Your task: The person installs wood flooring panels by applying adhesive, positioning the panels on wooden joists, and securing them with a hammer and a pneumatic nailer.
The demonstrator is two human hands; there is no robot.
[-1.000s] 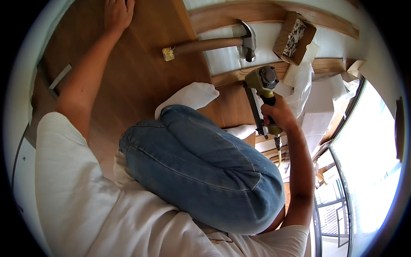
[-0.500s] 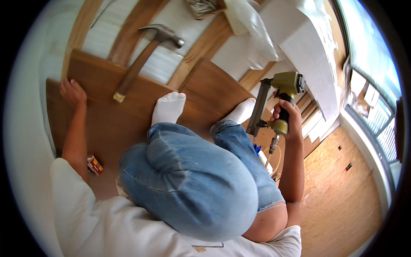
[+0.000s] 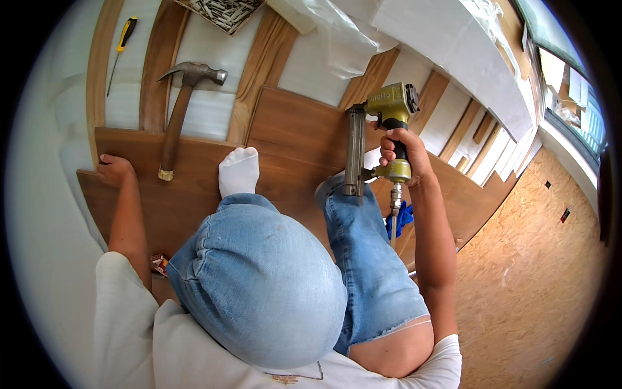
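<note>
My right hand (image 3: 408, 155) is wrapped around the black grip of an olive-green pneumatic nail gun (image 3: 387, 102). The gun is held upright above my right foot, its long magazine on the left and an air hose fitting (image 3: 396, 198) hanging below. At the far left, my left hand (image 3: 118, 171) is closed at the left end of a brown wooden floorboard (image 3: 207, 155), its fingers at the board's edge. A claw hammer (image 3: 178, 123) lies nearby, its head on the white underlay and its wooden handle reaching onto the board.
Wooden battens (image 3: 262, 61) run across white underlay (image 3: 207, 58) beyond the boards. A yellow-and-black screwdriver (image 3: 123, 44) and a box of nails or staples (image 3: 227, 10) lie there. Plastic sheeting (image 3: 343, 39) drapes nearby. Blue cloth (image 3: 403, 217) sits beside my right leg; particleboard (image 3: 518, 272) spreads rightward.
My view has shifted, bringing the screwdriver and more of the box into sight. The nail gun has swung more upright and leftward in the picture. My left hand stays at the board's end.
</note>
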